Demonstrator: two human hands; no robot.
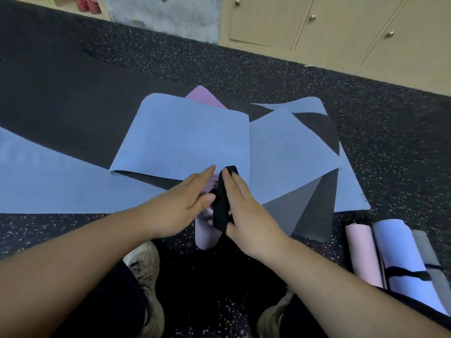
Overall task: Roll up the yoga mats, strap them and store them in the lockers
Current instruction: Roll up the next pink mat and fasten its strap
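Note:
A rolled lilac yoga mat (206, 236) stands on end on the speckled floor between my hands. A black strap (222, 203) runs over its top. My right hand (246, 211) pinches the strap between thumb and fingers. My left hand (185, 203) lies with straight fingers against the left side of the roll. Behind them several unrolled blue mats (185, 140) with dark undersides lie fanned over each other, and a pink mat corner (205, 97) shows at the back.
Three rolled mats lie at the right: pink (362, 254), blue (402, 262) with a black strap round it, and grey (432, 262). Beige lockers (341, 25) line the far wall. A long blue mat (44, 181) stretches left. My shoes (144, 267) are below.

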